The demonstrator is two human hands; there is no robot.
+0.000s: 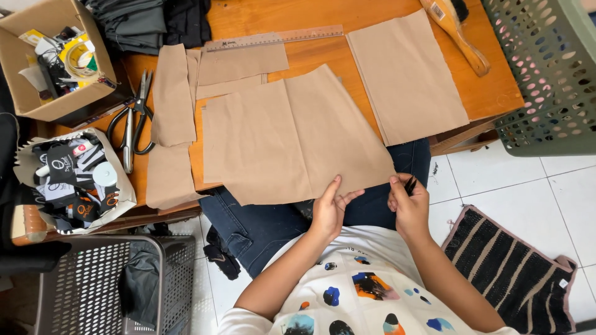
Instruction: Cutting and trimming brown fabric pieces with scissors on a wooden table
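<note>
A large tan fabric panel [292,136] lies on the wooden table [323,59], its near edge hanging over my lap. My left hand [329,208] rests on that near edge with thumb up and fingers spread under the cloth. My right hand [408,201] pinches the panel's near right corner and also holds a dark pen between its fingers. Another tan panel [406,77] lies to the right. Smaller tan pieces [174,99] sit to the left.
Metal scissors [133,118] lie at the table's left. A long ruler [273,38] lies at the back. A cardboard box [53,59] of tape and a bag of oddments [71,180] stand left. Green basket [546,74] right, grey basket [105,285] below, wooden tool [456,34].
</note>
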